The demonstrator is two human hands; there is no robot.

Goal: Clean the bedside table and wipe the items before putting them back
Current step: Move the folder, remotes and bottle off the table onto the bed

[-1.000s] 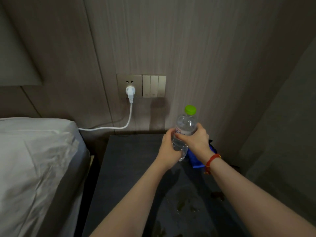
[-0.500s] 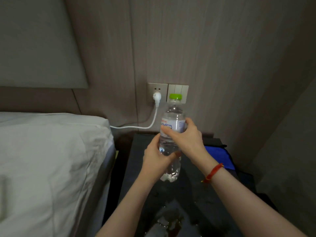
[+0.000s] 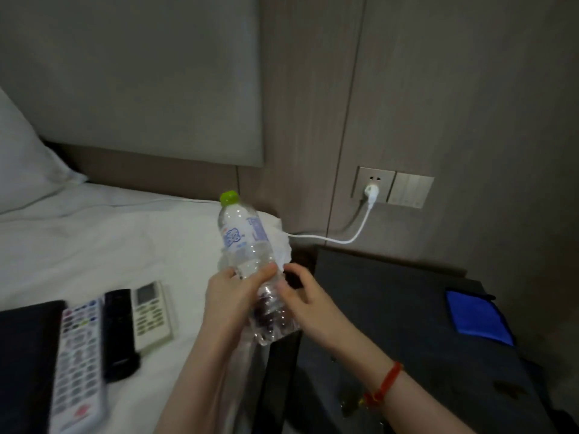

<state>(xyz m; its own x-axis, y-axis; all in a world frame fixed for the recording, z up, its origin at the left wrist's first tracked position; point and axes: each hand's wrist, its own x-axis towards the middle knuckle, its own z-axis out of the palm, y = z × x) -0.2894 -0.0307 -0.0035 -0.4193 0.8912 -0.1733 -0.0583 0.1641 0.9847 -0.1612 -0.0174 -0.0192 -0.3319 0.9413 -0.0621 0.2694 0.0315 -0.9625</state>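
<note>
The clear water bottle [image 3: 250,264] with its green cap [image 3: 229,197] is held up in the air, tilted slightly left, over the gap between the bed [image 3: 103,242] and the dark counter [image 3: 401,308]. The left hand [image 3: 228,303] has its grip curled round the bottle's lower half, while the right hand [image 3: 308,305] sits just beside it, fingers loosely bent at the bottle's side; whether they touch it is unclear. Three remotes [image 3: 116,333] lie on the bed at left, and a blue cloth [image 3: 476,317] rests on the counter's far right.
</note>
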